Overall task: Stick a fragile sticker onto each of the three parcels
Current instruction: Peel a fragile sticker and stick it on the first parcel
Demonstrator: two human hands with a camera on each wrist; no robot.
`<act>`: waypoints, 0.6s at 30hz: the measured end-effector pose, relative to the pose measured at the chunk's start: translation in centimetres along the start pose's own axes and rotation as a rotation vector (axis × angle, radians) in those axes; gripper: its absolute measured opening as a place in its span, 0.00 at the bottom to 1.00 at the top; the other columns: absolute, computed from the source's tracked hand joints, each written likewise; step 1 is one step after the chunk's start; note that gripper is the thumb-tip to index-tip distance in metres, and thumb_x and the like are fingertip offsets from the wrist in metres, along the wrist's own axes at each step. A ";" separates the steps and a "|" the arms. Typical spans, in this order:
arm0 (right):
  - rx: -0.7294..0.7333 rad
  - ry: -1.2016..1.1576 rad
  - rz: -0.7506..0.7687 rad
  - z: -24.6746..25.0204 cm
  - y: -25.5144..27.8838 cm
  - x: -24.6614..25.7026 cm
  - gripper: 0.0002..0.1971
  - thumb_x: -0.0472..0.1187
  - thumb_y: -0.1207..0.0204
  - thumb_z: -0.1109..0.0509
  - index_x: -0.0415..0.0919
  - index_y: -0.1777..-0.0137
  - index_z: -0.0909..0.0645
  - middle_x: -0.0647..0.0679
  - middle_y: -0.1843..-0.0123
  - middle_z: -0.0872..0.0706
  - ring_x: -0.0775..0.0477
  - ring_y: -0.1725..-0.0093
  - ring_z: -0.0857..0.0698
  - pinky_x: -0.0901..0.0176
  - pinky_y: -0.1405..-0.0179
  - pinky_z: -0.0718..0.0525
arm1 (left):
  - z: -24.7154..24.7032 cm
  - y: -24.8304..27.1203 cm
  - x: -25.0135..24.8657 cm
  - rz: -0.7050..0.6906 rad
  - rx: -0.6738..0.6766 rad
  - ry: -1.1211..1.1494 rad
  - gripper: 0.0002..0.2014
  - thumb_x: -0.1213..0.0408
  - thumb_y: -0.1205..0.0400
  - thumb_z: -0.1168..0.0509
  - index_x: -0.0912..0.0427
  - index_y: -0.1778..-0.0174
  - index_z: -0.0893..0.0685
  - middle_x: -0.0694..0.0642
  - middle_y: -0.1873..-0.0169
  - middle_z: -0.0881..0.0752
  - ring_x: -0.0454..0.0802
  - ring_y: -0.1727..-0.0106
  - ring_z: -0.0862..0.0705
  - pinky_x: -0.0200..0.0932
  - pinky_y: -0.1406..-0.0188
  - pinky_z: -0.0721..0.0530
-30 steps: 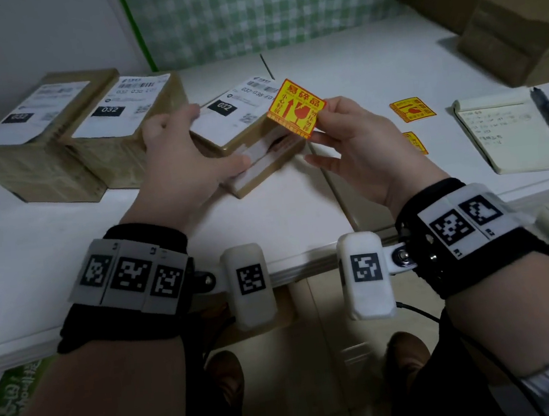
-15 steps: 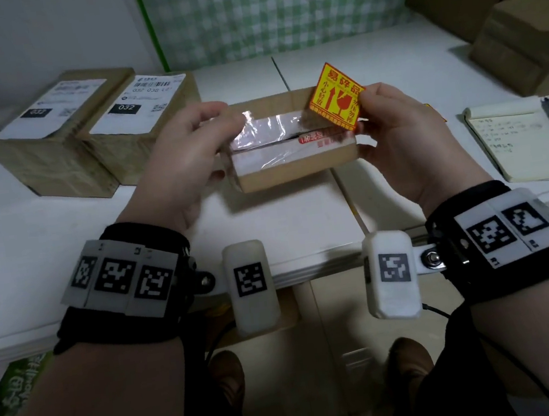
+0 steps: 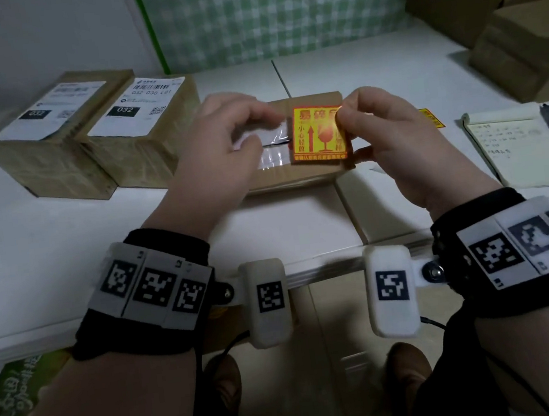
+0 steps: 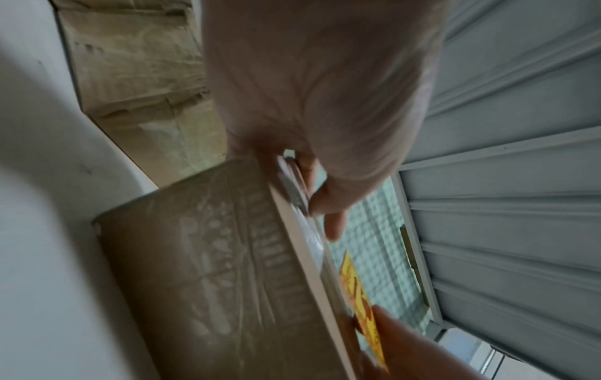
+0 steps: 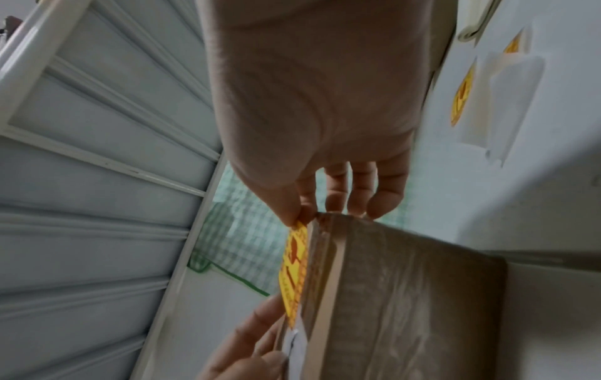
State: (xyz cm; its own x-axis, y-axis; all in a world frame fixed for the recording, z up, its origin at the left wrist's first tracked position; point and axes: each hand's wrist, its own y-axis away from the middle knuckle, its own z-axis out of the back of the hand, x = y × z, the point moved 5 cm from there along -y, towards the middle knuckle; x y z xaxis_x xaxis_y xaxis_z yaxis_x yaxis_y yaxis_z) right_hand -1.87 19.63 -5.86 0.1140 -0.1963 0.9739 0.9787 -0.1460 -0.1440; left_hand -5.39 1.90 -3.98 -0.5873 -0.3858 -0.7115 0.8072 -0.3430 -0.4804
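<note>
Yellow-and-red square fragile sticker [image 3: 320, 133] was pinched by its top corner in the right hand [image 3: 392, 146], while the left hand [image 3: 216, 159] gripped the taped brown cardboard parcel [image 3: 296, 174], probably steadying it for sticking.

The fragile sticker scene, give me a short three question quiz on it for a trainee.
1. True or false: the right hand pinches the fragile sticker against the held parcel.
2. Which hand steadies that parcel at its other end? A. left hand B. neither
3. Fill in: the two parcels on the table to the left each carry a white shipping ____ on top.

Key: 1 true; 2 A; 3 label. None of the faces in view on those two parcels carries a fragile sticker.
</note>
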 end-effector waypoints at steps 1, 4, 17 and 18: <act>-0.002 0.027 0.004 0.0 0.0 0.1 0.11 0.45 0.22 0.37 0.50 0.68 0.27 0.49 0.54 0.21 0.55 0.59 0.20 0.58 0.60 0.22 | -0.1 0.0 0.0 0.011 0.014 0.004 0.17 0.78 0.26 0.38 0.53 0.49 0.15 0.46 0.49 0.25 0.22 0.49 0.25 0.18 0.46 0.31; -0.006 0.061 -0.009 -0.1 0.1 0.4 0.09 0.50 0.30 0.37 0.52 0.71 0.26 0.45 0.47 0.23 0.54 0.57 0.21 0.61 0.61 0.23 | -0.3 0.1 0.1 0.016 0.051 -0.021 0.16 0.73 0.28 0.30 0.50 0.49 0.16 0.42 0.50 0.28 0.28 0.48 0.25 0.21 0.44 0.30; -0.052 0.197 0.054 0.1 0.1 0.8 0.13 0.41 0.19 0.38 0.52 0.66 0.28 0.44 0.43 0.26 0.50 0.52 0.22 0.59 0.55 0.22 | -0.1 0.4 -0.2 0.045 0.132 -0.014 0.22 0.68 0.32 0.28 0.46 0.43 0.19 0.47 0.46 0.30 0.32 0.45 0.26 0.27 0.39 0.26; -0.053 0.206 0.060 0.1 0.1 0.8 0.13 0.41 0.19 0.38 0.52 0.66 0.28 0.44 0.42 0.26 0.50 0.52 0.22 0.60 0.56 0.22 | -0.2 0.4 -0.2 0.045 0.133 -0.016 0.22 0.68 0.32 0.28 0.45 0.43 0.19 0.47 0.45 0.30 0.32 0.45 0.26 0.28 0.39 0.25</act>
State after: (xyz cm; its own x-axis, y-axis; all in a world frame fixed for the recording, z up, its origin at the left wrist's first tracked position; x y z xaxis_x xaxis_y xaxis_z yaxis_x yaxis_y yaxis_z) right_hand -1.67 19.57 -5.05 0.1287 -0.3990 0.9079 0.9603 -0.1782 -0.2145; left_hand -4.94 1.96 -4.12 -0.5524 -0.4162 -0.7222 0.8184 -0.4352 -0.3752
